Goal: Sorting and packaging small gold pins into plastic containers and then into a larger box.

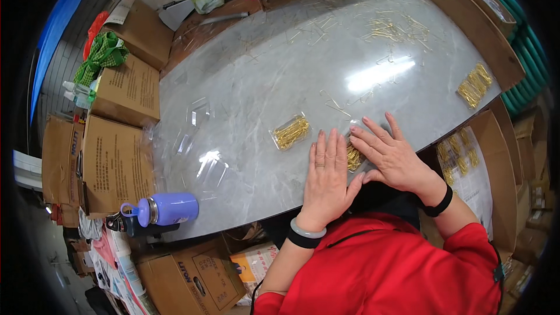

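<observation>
Near the front edge of the grey table, a small transparent pack of gold wire hooks (353, 157) lies between my hands. My left hand (326, 175) rests flat with its fingers stretched out, along the pack's left side. Over the pack's upper right lies my right hand (392, 154), fingers spread, covering part of it. The thumbs almost meet below the pack. Another filled pack of gold hooks (291, 132) is just left of my left fingertips. A few loose hooks (335, 104) are scattered beyond my hands.
Loose gold hooks (391, 29) spread across the far table. A filled pack (475, 86) sits at the right edge; more packs (458, 153) lie in a carton below. Empty transparent sleeves (213, 169), a purple bottle (174, 208) and stacked cartons (116, 154) are at left.
</observation>
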Demonstrator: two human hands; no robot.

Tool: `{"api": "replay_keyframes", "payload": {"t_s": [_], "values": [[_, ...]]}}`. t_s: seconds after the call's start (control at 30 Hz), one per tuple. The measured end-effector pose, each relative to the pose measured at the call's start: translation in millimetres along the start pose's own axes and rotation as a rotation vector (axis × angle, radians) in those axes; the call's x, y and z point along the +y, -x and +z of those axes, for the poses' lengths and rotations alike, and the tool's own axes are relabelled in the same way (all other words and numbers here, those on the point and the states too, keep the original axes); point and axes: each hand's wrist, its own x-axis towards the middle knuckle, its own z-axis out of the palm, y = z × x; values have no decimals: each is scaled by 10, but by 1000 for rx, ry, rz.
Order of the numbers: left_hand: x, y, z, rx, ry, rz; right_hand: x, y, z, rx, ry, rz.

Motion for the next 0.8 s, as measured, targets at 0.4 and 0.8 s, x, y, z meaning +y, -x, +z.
{"api": "replay_keyframes", "payload": {"t_s": [0.4,0.8], "values": [[-55,82,-16,39,145,-14,-89,236,-30,203,327,381],[-14,81,27,60,20,26,856,842,-56,332,640,954]]}}
